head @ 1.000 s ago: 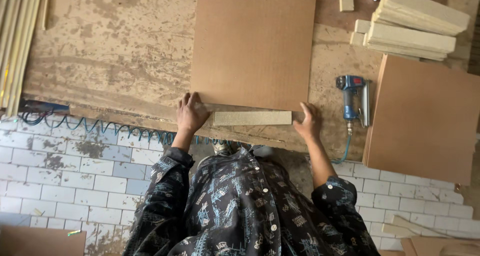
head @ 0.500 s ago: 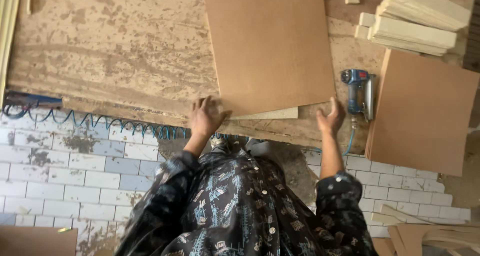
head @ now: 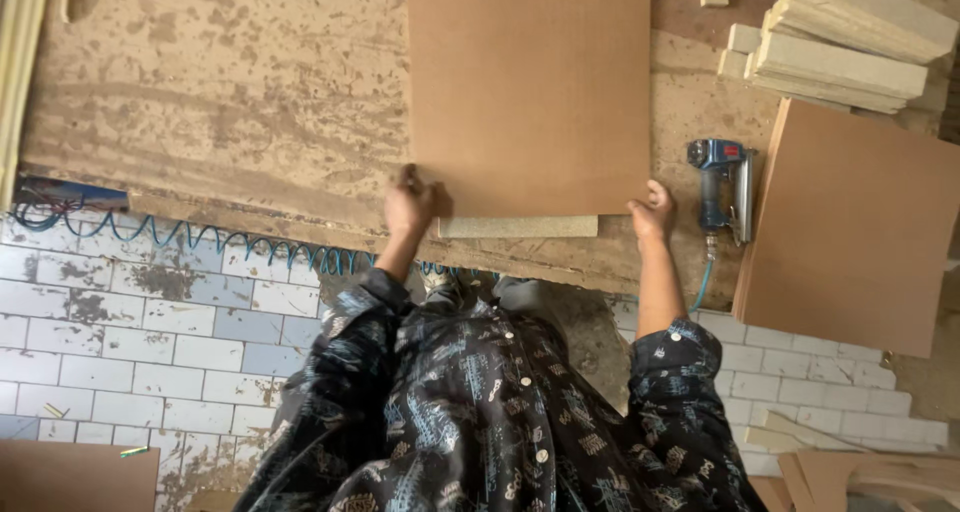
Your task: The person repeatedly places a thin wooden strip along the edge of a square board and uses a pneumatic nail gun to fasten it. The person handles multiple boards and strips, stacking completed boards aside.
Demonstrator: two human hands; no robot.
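**Panel held over the near strip at the bench edge**

Rough, dust-stained board forms your bench [head: 220, 102], set over a white-tiled floor [head: 130, 332] with a blue coiled air hose [head: 250, 242] along the near edge. You hold a square brown panel [head: 530, 87] flat on the bench, its near edge lying over a pale wooden strip [head: 518, 227]. Your left hand [head: 408, 204] is at the panel's near left corner, fingers curled onto the edge; your right hand [head: 652, 210] is at the near right corner, fingers bent against it. Whether either hand truly clamps the panel cannot be told.

Judgement: the step in hand is aligning panel edge to strip. Next calls for flush corners and steady pressure before any fastening; the blue nail gun [head: 722, 187] lies just beside your right hand.

Orientation: the strip's long axis runs left to right, parallel to the bench edge. The panel is near square, sides squared to that edge.

Noted: stacked pale strips [head: 850, 37] far right, another brown panel [head: 850, 222] beside the nail gun.
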